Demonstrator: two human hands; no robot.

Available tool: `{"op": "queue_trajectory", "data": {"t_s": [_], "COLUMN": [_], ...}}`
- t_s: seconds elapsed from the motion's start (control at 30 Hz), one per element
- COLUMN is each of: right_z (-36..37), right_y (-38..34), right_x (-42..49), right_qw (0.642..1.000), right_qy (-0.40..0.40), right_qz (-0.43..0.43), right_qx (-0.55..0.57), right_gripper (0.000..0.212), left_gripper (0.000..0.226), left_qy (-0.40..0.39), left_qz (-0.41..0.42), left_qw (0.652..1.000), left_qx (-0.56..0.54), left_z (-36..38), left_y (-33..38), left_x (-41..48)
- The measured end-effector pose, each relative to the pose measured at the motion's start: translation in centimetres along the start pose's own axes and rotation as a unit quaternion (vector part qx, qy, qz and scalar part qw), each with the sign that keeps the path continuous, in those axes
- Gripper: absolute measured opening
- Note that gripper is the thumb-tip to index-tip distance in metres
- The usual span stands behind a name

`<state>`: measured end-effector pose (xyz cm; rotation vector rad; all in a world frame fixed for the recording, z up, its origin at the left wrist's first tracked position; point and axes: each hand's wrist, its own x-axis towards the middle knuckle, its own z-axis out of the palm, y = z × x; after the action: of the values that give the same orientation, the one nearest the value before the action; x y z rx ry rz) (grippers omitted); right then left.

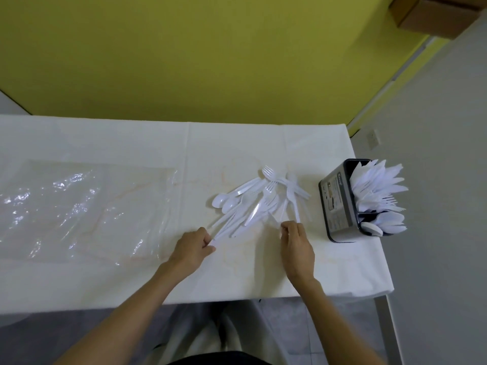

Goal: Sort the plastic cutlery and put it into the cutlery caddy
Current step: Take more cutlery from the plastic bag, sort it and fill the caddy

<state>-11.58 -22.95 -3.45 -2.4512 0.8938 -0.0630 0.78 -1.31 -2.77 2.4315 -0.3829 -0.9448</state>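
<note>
My left hand [193, 246] pinches handle ends at the near-left edge of the cutlery pile [253, 204]. My right hand [296, 245] pinches a handle at its near-right. Pile lies mid-table [105, 280]. Caddy [338, 206], partly filled, stands to its right, near the table's edge.

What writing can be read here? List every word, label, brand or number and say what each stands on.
"K...": a brand word at the top of the label on the side of the cutlery caddy; it is blurred and only the first letter is sure.
Smaller print lower on the label: too small to read.
Loose cutlery and plastic sheet: no text.
</note>
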Motion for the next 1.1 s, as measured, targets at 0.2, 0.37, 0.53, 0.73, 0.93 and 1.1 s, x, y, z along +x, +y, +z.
{"op": "queue_trajectory", "data": {"t_s": [0.2,0.37,0.53,0.73,0.93,1.1], "right_z": [-0.8,-0.5,0.1,-0.4,-0.2,0.9], "right_y": [-1.1,-3.0,-3.6,-5.0,-6.9,-8.6], "right_x": [0.8,1.4,0.5,-0.1,0.4,0.3], "right_qw": [0.985,0.971,0.949,0.935,0.850,0.802], "right_qy": [0.018,-0.012,-0.056,-0.098,-0.267,-0.306], "right_qz": [0.062,0.103,0.156,0.168,0.163,0.177], "right_qx": [0.163,0.215,0.267,0.295,0.423,0.482], "right_gripper": [0.016,0.015,0.004,0.009,0.012,0.007], "left_gripper": [0.023,0.009,0.010,0.019,0.026,0.033], "left_qy": [-0.147,-0.270,-0.300,-0.309,-0.246,-0.222], "left_qz": [-0.054,-0.108,-0.143,-0.183,-0.149,-0.118], "left_qw": [0.978,0.925,0.907,0.903,0.917,0.920], "left_qx": [-0.139,-0.244,-0.259,-0.237,-0.277,-0.299], "left_z": [-2.7,-4.2,-6.4,-9.4,-9.3,-7.2], "left_y": [-0.1,0.1,-1.1,-3.2,-2.8,-1.1], "left_x": [-0.3,-0.4,-0.6,-1.0,-1.2,-1.0]}}
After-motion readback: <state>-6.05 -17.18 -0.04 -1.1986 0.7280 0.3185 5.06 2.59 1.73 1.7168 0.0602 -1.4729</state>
